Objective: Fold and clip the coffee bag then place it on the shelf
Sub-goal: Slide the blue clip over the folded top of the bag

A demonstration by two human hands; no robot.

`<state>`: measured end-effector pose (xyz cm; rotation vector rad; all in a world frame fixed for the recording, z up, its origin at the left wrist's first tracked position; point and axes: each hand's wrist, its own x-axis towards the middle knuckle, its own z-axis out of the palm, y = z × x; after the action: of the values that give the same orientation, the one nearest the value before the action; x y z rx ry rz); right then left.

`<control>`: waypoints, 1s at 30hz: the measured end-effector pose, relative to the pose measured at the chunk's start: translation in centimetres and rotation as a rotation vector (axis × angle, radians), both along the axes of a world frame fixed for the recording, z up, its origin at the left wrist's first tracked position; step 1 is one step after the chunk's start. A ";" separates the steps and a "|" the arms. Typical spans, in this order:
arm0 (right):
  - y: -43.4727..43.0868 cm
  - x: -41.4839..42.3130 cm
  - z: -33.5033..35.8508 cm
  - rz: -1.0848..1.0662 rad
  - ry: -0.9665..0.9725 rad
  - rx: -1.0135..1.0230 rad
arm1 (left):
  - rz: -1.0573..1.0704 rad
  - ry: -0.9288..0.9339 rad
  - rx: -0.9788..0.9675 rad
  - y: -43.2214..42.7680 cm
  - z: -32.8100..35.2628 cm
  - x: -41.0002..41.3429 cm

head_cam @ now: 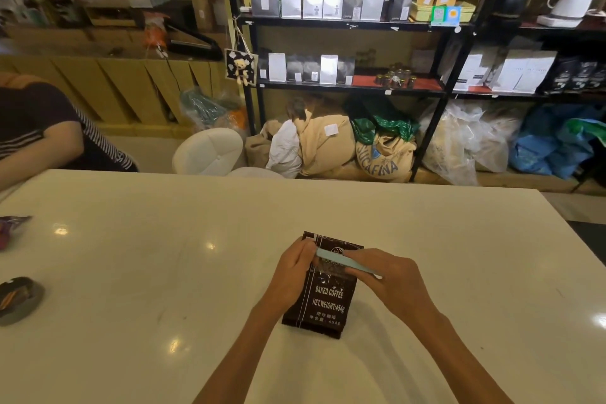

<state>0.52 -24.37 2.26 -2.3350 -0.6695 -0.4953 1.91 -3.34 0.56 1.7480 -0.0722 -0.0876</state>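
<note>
Hands grip coffee bag (324, 292) upright on table (131, 272); right hand (390, 279) holds clip (344, 261)

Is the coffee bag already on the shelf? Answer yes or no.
No: the coffee bag still lies on the white table, with both hands holding a light blue clip across it.

One coffee bag (323, 285), one clip (347, 262), seemingly.
</note>
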 end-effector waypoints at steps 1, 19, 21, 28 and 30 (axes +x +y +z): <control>-0.1 -0.2 0.2 -0.003 0.056 0.081 | -0.009 -0.013 0.014 0.0 -0.2 0.1; -9.1 -1.2 3.3 -0.155 0.525 0.359 | 0.007 -0.055 0.017 1.4 -1.4 1.0; -13.0 -2.1 3.6 -0.174 0.606 0.480 | -0.003 -0.071 0.024 1.8 -1.9 0.9; -14.4 -1.9 2.5 -0.402 0.639 0.160 | 0.007 0.077 -0.229 1.5 -1.3 0.6; -12.7 -1.0 1.8 -0.358 0.683 0.155 | 0.050 0.131 -0.292 1.2 -1.3 0.5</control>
<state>-0.50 -37.07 4.07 -2.2705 0.1054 0.1150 2.42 -2.18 -0.72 1.4483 0.0521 -0.1473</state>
